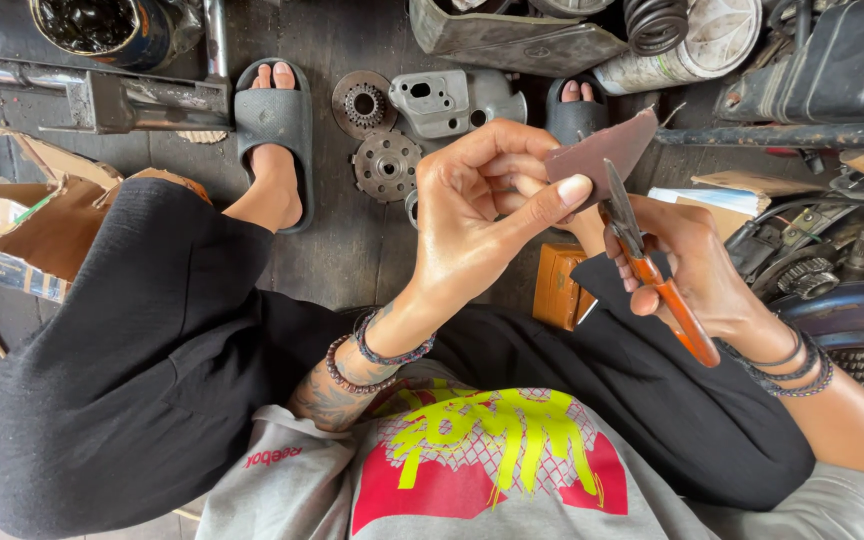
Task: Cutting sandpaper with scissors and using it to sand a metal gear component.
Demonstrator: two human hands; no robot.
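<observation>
Cutting step underway | left hand (477, 205) pinches brown sheet piece (602, 150) at chest height above floor | right hand (697, 270) grips orange-handled scissors (652, 270), blades at sheet edge | next: a steady sheet and aligned blades

The left hand (472, 215) is raised in front of the chest, palm turned toward the body, its thumb and bent fingers pinched together at the tips, with beaded bands around the tattooed wrist. The right hand (697, 270) sits just beside it, slightly lower, fingers curled closed in a grip, the wrist ringed with dark bands and the forearm running off to the lower right.
</observation>
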